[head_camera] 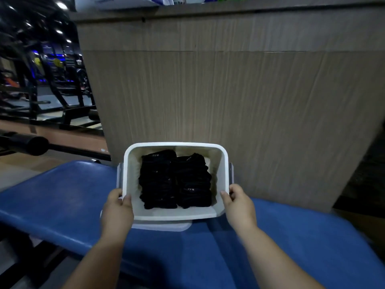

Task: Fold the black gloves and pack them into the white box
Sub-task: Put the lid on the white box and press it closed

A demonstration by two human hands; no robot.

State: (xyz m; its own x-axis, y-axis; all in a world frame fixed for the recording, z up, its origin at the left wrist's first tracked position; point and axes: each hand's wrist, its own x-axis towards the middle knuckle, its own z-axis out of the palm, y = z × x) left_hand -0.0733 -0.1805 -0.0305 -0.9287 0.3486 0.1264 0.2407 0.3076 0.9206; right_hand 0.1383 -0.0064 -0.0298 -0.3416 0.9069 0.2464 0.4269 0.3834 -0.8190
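Note:
The white box point(221, 163) sits in the middle of the view, tilted toward me. Inside it lie folded black gloves point(175, 179) in two side-by-side stacks. My left hand point(116, 211) grips the box's near left rim, thumb over the edge. My right hand point(239, 203) grips the near right rim the same way. A white lid point(164, 225) lies flat under the box's front edge, mostly hidden by it.
A blue padded bench point(62, 197) lies beneath the box and runs left and right. A tall wood-grain counter wall point(239, 90) rises directly behind the box. Dark gym machines point(45, 84) and a black bar point(31, 144) stand at the left.

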